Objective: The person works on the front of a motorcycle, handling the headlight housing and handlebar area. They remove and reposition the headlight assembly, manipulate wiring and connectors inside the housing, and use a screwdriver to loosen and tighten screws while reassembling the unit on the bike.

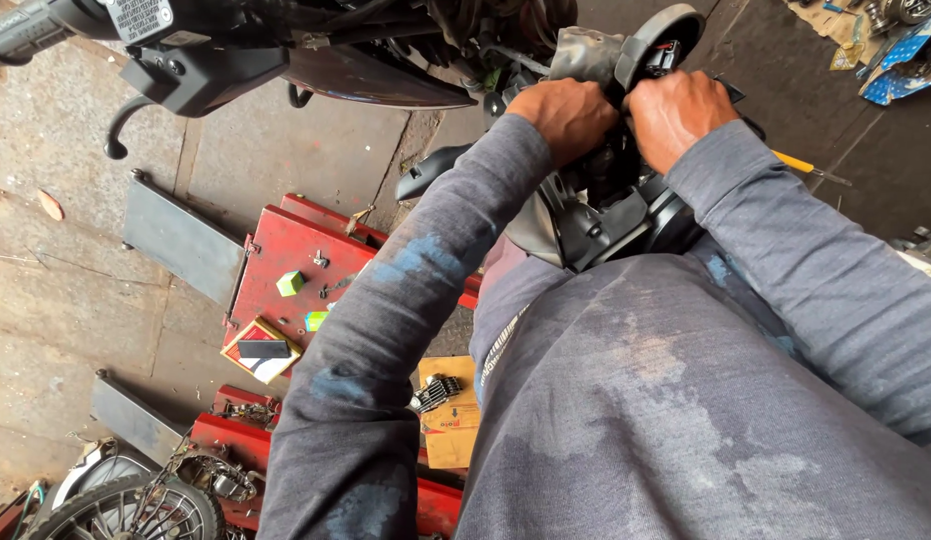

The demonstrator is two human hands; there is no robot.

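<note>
- The left hand [564, 118] is clenched around the black plastic housing [606, 215] at the front of the motorcycle, near the top middle of the view; its fingers are curled in and grasp the upper part of the housing.
- The right hand [678, 112] is just beside it, also closed tight, with the knuckles up; it grips the same housing right under the round mirror [654, 35].
- The housing sits between the two hands and the person's chest. It looks to be still on the machine, but I cannot tell if it is already loose.
- I judge that the step in hand is pulling or seating this front cover with both hands together.
- The next move, as I judge it, needs an even force from both hands, so that the plastic does not twist or crack.
- A screwdriver with yellow handle [796, 163] lies just past the right forearm, on the ground.
- Below the left arm is the red lift platform [286, 255]. On it, near its left edge, is a small green block [290, 283], and at its lower left corner a red and yellow box [261, 350].
- A cardboard piece [451, 425] with a small black part lies at the lower edge of the platform, and a wheel [136, 510] is at the bottom left corner of the view.
</note>
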